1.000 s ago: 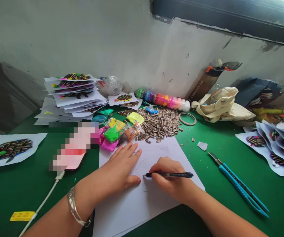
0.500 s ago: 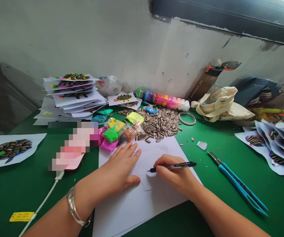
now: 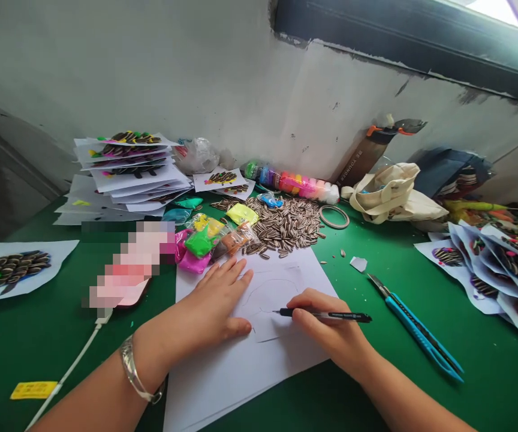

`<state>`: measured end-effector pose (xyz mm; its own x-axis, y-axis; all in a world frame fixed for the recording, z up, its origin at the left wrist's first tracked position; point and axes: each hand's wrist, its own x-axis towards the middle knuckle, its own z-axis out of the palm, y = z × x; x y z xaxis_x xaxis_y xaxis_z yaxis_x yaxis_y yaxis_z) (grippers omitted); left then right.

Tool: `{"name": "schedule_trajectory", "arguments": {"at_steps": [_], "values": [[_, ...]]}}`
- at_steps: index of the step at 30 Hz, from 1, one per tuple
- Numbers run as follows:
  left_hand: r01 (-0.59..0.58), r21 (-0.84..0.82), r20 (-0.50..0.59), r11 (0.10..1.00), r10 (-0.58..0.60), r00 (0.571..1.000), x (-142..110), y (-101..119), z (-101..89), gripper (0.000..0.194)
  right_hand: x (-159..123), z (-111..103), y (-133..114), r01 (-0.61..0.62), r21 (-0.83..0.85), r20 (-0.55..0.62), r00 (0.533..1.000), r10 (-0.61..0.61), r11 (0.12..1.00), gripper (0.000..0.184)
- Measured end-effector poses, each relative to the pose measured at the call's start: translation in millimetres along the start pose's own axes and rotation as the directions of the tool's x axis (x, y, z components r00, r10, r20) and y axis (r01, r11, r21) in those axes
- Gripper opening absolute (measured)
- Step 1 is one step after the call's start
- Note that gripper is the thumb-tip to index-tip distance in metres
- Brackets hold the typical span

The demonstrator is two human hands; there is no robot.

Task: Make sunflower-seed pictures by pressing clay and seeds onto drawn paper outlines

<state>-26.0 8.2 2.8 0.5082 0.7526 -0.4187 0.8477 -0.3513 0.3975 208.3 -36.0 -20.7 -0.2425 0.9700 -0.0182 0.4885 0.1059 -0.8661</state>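
White paper [image 3: 214, 384] lies on the green table before me, with thin curved pen lines drawn on its upper part. My left hand [image 3: 218, 303] rests flat on the sheet, fingers spread, just left of the drawn lines. In my right hand [image 3: 326, 324] is a black pen [image 3: 331, 315], pinched between thumb and fingers, its tip at or just above the paper by a curved line. Beyond the fingertips of my left hand sit packets of coloured clay [image 3: 202, 243] and a heap of striped sunflower seeds [image 3: 286, 225].
A blue utility knife [image 3: 416, 330] with its blade out lies right of the paper, near a tape roll [image 3: 334, 217]. Stacked seed pictures [image 3: 137, 180] stand back left; more [image 3: 488, 264] lie right. A charging cable [image 3: 74, 366] runs along the left. A canvas bag [image 3: 389, 192] sits behind.
The pen tip has moved slightly right along the paper, and a short curved line shows behind it. My left hand stays flat on the sheet. The whole view has shifted a little.
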Motion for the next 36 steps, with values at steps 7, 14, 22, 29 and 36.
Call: {"name": "schedule_trajectory", "arguments": {"at_steps": [7,14,22,29,36], "values": [[-0.017,0.007,-0.013,1.000,0.017,1.000,-0.3,-4.8,3.7,0.082,-2.4,5.7,9.4,0.112,-0.054,-0.026,0.993,-0.113,0.992,0.015],[-0.043,0.018,-0.049,0.999,0.043,0.998,1.9,-13.9,11.9,0.083,-2.4,7.0,8.9,0.129,-0.098,-0.037,0.990,-0.134,0.987,0.014],[-0.042,-0.003,-0.052,0.999,0.042,0.998,1.5,-8.2,7.1,0.082,-1.8,2.6,8.9,0.129,-0.068,0.016,0.992,-0.128,0.989,0.016],[-0.058,0.003,-0.072,0.998,0.058,0.996,3.9,-14.6,11.8,0.082,1.8,-12.8,10.7,-0.007,0.036,-0.095,0.995,0.010,0.999,0.015],[-0.036,0.010,-0.048,0.999,0.036,0.998,3.4,-9.8,7.9,0.083,2.4,-13.2,15.3,0.053,-0.073,-0.113,0.992,-0.061,0.996,0.015]]}}
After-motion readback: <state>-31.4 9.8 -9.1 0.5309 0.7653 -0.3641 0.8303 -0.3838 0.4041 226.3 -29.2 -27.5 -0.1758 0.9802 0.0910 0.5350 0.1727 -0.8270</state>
